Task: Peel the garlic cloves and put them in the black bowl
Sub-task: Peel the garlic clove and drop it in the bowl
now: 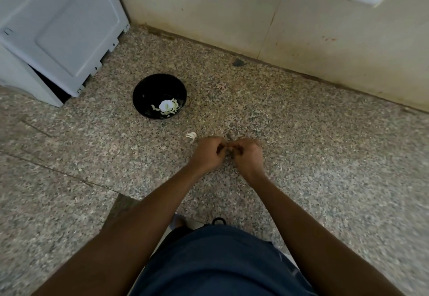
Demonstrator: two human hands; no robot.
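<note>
A: Both hands together over the bench, left hand (207, 154) and right hand (247, 155), fingers curled inward toward each other.

B: Grasping what?

A: Something small pinched between them, likely a clove mid-peel, but too hidden by the fingers to tell. Each grip clenched round that hidden bit, by the look of it.

B: And the bowl?

A: Bowl (159, 96) far and to the left of the hands, well apart from them. Peeled cloves (168, 107) already lying in its near-right part, around a white glare spot.

B: Nearer hand for the drop?

A: Left, probably; sits on the bowl's side. Long axis of the held clove: cannot tell.

B: Anything in the way?

A: A pale scrap of garlic (191, 136) on the bench just far-left of the left hand, between hands and bowl but low. Otherwise open speckled stone along that line. White appliance (60, 36) beyond the bowl at far left, wall (232, 12) farther back, bench edge near the body.
</note>
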